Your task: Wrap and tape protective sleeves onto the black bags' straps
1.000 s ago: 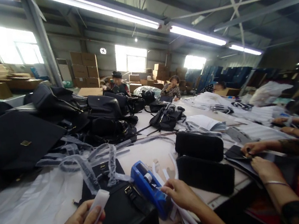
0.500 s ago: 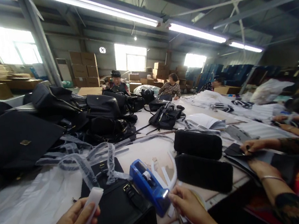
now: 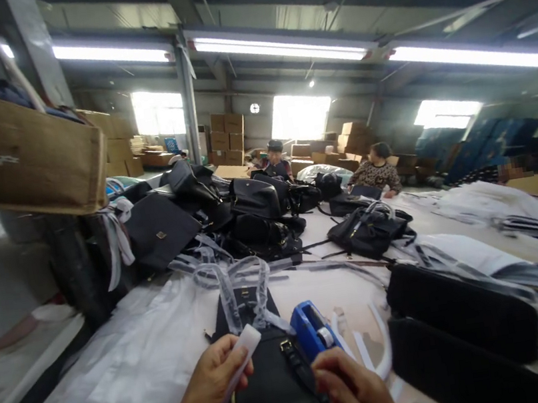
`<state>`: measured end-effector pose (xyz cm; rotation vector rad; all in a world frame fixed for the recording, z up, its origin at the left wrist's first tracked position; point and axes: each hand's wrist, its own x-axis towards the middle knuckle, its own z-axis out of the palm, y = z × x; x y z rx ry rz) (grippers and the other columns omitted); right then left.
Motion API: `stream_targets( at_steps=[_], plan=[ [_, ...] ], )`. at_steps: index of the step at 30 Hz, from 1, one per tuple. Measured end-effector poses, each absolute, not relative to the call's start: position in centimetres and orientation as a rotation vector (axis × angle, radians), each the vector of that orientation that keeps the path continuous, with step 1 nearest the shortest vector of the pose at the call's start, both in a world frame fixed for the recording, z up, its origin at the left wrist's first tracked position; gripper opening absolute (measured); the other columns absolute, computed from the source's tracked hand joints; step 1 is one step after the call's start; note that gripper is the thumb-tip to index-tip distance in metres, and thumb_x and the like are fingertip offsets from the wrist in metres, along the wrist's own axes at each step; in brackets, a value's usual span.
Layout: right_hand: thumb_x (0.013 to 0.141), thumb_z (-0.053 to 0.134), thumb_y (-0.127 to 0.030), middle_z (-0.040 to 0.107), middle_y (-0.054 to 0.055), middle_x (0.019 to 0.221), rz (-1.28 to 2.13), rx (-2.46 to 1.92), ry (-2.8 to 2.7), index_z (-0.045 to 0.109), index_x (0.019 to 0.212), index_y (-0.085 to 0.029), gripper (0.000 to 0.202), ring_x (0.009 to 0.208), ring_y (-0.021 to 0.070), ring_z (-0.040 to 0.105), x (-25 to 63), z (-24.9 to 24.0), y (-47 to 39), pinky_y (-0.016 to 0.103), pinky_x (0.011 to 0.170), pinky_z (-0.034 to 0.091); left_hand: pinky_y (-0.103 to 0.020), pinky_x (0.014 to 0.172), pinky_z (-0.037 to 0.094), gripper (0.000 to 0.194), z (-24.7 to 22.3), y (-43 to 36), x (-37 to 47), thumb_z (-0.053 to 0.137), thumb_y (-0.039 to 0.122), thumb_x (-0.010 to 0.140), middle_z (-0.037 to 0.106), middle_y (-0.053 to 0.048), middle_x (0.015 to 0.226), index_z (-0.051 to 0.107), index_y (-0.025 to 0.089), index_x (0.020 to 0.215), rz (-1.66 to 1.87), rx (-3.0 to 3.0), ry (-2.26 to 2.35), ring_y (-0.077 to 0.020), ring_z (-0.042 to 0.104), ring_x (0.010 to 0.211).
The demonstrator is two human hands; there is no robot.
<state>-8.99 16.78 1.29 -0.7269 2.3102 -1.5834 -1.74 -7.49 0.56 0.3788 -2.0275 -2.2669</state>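
Note:
My left hand grips a white flat strip, its end sticking up past the thumb. Under both hands lies a black leather backpack with a gold-buckled strap and clear-wrapped handles. My right hand is closed in a pinch above the bag's right side, just in front of a blue tape dispenser. Whatever its fingertips hold is too small or hidden to make out.
Two black padded panels lie to the right. White wrapping sheets cover the left. Black bags are heaped farther back. A brown box stands at upper left. Co-workers sit across the table.
My view has swung left, shifting everything rightward. My right hand has come away from the dispenser's front end toward the bag and my left hand, which still holds the white strip.

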Motion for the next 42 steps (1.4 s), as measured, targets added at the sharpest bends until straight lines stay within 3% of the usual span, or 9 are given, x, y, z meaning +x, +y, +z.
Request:
stream_targets(
  at_steps=[9, 13, 15, 20, 27, 30, 34, 38, 42],
  plan=[
    [0.086, 0.055, -0.018, 0.056, -0.003, 0.069, -1.525, -1.166, 2.243, 0.061, 0.08, -0.02, 0.009, 0.064, 0.0122, 0.052, -10.3, 2.4, 6.4, 0.023, 0.06, 0.037, -0.021, 0.053, 0.035, 0.034, 0.8, -8.1, -1.6, 0.052, 0.046, 0.091, 0.059, 0.0, 0.068, 0.06, 0.012, 0.088, -2.279, 0.305, -2.004, -0.0088, 0.049, 0.053],
    [0.082, 0.058, -0.014, 0.055, -0.006, 0.068, -1.577, -1.04, 2.222, 0.053, 0.109, -0.023, 0.029, 0.063, 0.0127, 0.054, -10.8, 1.8, 6.1, 0.022, 0.059, 0.04, -0.019, 0.052, 0.035, 0.033, 0.8, -8.5, -1.5, 0.056, 0.045, 0.09, 0.058, 0.0, 0.067, 0.06, 0.012, 0.086, -2.275, 0.29, -2.017, -0.008, 0.048, 0.053],
    [0.082, 0.059, -0.016, 0.052, -0.007, 0.066, -1.66, -0.931, 2.088, 0.044, 0.119, -0.023, 0.041, 0.057, 0.0118, 0.052, -11.1, 1.3, 5.9, 0.021, 0.054, 0.04, -0.018, 0.052, 0.035, 0.033, 1.0, -8.6, -1.4, 0.058, 0.045, 0.088, 0.058, 0.0, 0.066, 0.06, 0.012, 0.085, -2.317, 0.284, -1.978, -0.0076, 0.048, 0.052],
    [0.089, 0.056, -0.04, 0.052, -0.004, 0.073, -1.819, -0.843, 1.725, 0.048, 0.109, -0.022, 0.029, 0.052, 0.0099, 0.047, -11.1, -1.1, 4.4, 0.02, 0.044, 0.036, -0.014, 0.049, 0.031, 0.03, 1.4, -9.3, -1.4, 0.061, 0.041, 0.088, 0.058, -0.002, 0.067, 0.062, 0.01, 0.091, -2.708, 0.323, -1.591, -0.0042, 0.045, 0.05],
    [0.092, 0.052, -0.047, 0.055, -0.002, 0.081, -1.694, -1.103, 1.727, 0.057, 0.118, -0.025, 0.035, 0.062, 0.011, 0.048, -11.6, -0.5, 2.7, 0.022, 0.055, 0.038, -0.017, 0.046, 0.029, 0.03, 1.0, -11.5, -1.2, 0.058, 0.035, 0.085, 0.041, 0.005, 0.059, 0.062, 0.008, 0.097, -3.183, 0.267, -1.21, -0.0036, 0.029, 0.043],
    [0.09, 0.055, -0.047, 0.056, -0.002, 0.079, -1.551, -1.132, 1.716, 0.059, 0.117, -0.025, 0.035, 0.06, 0.011, 0.048, -12.5, 0.7, 2.9, 0.023, 0.055, 0.039, -0.018, 0.047, 0.028, 0.033, 1.0, -11.7, -1.2, 0.055, 0.041, 0.084, 0.038, 0.007, 0.061, 0.059, 0.011, 0.097, -3.032, 0.238, -1.443, -0.0036, 0.025, 0.043],
    [0.081, 0.065, -0.05, 0.059, 0.0, 0.081, -1.499, -0.903, 1.598, 0.054, 0.125, -0.024, 0.052, 0.059, 0.0134, 0.054, -13.3, 1.2, 2.8, 0.028, 0.057, 0.046, -0.022, 0.046, 0.028, 0.034, 0.7, -10.7, -0.8, 0.059, 0.047, 0.085, 0.054, 0.002, 0.064, 0.055, 0.015, 0.096, -2.671, 0.323, -1.592, -0.0075, 0.039, 0.043],
    [0.074, 0.071, -0.053, 0.065, 0.007, 0.083, -1.46, -0.671, 1.454, 0.063, 0.101, -0.017, 0.045, 0.066, 0.0194, 0.062, -13.0, 1.3, 2.1, 0.032, 0.06, 0.049, -0.028, 0.052, 0.029, 0.031, 0.3, -9.3, -0.2, 0.066, 0.041, 0.084, 0.059, 0.0, 0.065, 0.06, 0.018, 0.104, -2.256, 0.421, -1.718, -0.0136, 0.047, 0.05],
    [0.073, 0.072, -0.056, 0.061, 0.002, 0.068, -1.513, -0.696, 1.602, 0.065, 0.088, -0.017, 0.042, 0.059, 0.0154, 0.055, -11.8, 1.3, 1.5, 0.028, 0.057, 0.045, -0.03, 0.063, 0.031, 0.026, 0.1, -8.8, 0.3, 0.07, 0.034, 0.081, 0.06, -0.002, 0.074, 0.064, 0.021, 0.103, -2.058, 0.479, -1.695, -0.0181, 0.05, 0.066]
  ],
)
